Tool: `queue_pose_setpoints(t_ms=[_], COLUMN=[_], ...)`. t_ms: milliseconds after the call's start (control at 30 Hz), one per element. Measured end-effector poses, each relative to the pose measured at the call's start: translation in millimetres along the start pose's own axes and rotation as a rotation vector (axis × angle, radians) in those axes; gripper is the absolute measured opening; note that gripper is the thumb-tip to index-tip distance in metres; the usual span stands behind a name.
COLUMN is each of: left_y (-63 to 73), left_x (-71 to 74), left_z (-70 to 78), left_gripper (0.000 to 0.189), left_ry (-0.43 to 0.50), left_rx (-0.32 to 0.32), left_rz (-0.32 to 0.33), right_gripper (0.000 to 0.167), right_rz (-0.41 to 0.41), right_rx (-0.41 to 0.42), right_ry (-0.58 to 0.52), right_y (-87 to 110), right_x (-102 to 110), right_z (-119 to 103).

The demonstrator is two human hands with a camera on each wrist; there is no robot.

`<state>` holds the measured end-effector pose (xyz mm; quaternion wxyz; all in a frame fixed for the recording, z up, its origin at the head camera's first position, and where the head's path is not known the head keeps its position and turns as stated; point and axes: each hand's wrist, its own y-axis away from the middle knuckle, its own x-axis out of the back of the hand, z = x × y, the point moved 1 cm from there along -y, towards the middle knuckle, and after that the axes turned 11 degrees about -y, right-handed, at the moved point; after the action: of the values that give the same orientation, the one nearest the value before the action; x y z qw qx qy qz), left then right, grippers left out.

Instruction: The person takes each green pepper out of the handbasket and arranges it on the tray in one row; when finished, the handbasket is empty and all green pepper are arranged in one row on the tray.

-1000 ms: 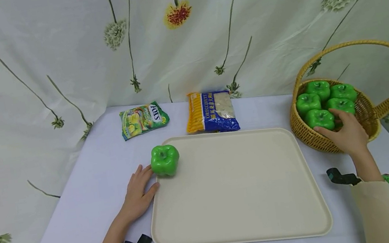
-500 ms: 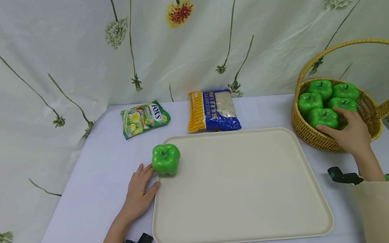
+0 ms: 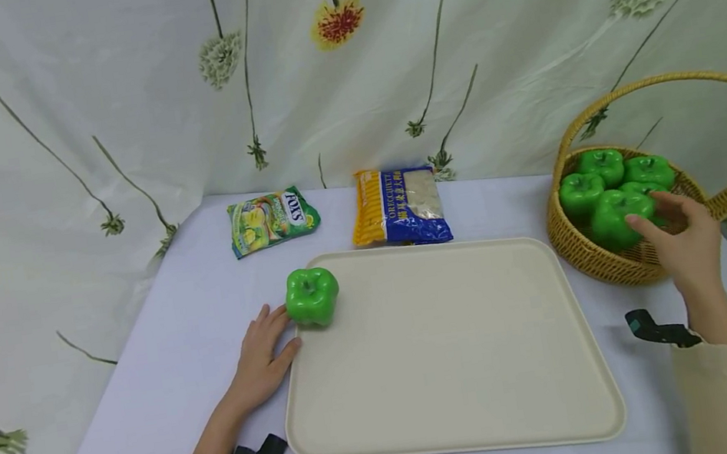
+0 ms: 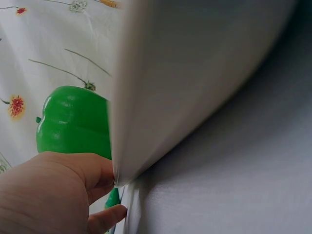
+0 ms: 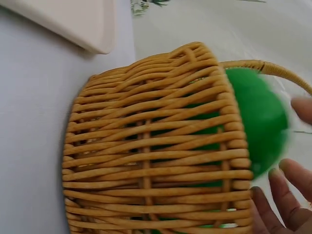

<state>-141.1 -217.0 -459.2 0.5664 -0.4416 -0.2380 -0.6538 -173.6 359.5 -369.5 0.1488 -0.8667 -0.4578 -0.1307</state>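
My left hand (image 3: 260, 362), fingers spread, rests at the left edge of the cream tray (image 3: 450, 347); its fingertips are right at a green bell pepper (image 3: 313, 296) on the tray's far left corner. In the left wrist view the fingertips meet the tray rim (image 4: 122, 146) below that bell pepper (image 4: 73, 122). On the right, my right hand (image 3: 689, 235) is over the wicker basket (image 3: 594, 260), thumb and fingers parted beside the front bell pepper (image 3: 613, 215). In the right wrist view a small gap shows between the fingers and this blurred pepper (image 5: 261, 122).
Several more green bell peppers (image 3: 599, 167) fill the back of the basket, under its tall arched handle (image 3: 677, 78). Behind the tray lie a green Fox's candy bag (image 3: 273, 220) and a blue and yellow Orecchiette pasta bag (image 3: 399, 206). A flowered cloth (image 3: 139, 72) hangs behind the table.
My right hand has shifted right, its thumb and fingers now at the front pepper's right side instead of around it. That pepper has shifted right and looks larger. The left hand stays put.
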Motion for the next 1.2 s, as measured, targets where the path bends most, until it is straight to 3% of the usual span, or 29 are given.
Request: queue_pose_setpoints(t_ms=[133, 367, 533, 767, 1200], left_y=[-0.6, -1.3, -0.4, -0.4, 1.0], left_x=[-1.4, -2.1, -1.2, -1.1, 0.8], left_z=[-0.2, 0.3, 0.7, -0.6, 3.0], left_gripper=[0.047, 0.048, 0.047, 0.047, 0.048], left_ry=[-0.004, -0.002, -0.003, -0.007, 0.002], left_rx=[-0.005, -0.007, -0.002, -0.004, -0.004], left_rz=[0.004, 0.000, 0.000, 0.006, 0.010], right_gripper=[0.050, 0.057, 0.060, 0.071, 0.083], right_rz=[0.045, 0.003, -0.020, -0.160, -0.400], right_rx=[-0.003, -0.061, -0.026, 0.059, 0.091], right_ry=[-0.075, 0.002, 0.025, 0.099, 0.226], right_y=[2.4, 3.5, 3.3, 1.3, -4.8], right_x=[2.4, 0.5, 0.5, 3.1, -5.2], right_z=[-4.4, -3.7, -1.5, 1.3, 1.2])
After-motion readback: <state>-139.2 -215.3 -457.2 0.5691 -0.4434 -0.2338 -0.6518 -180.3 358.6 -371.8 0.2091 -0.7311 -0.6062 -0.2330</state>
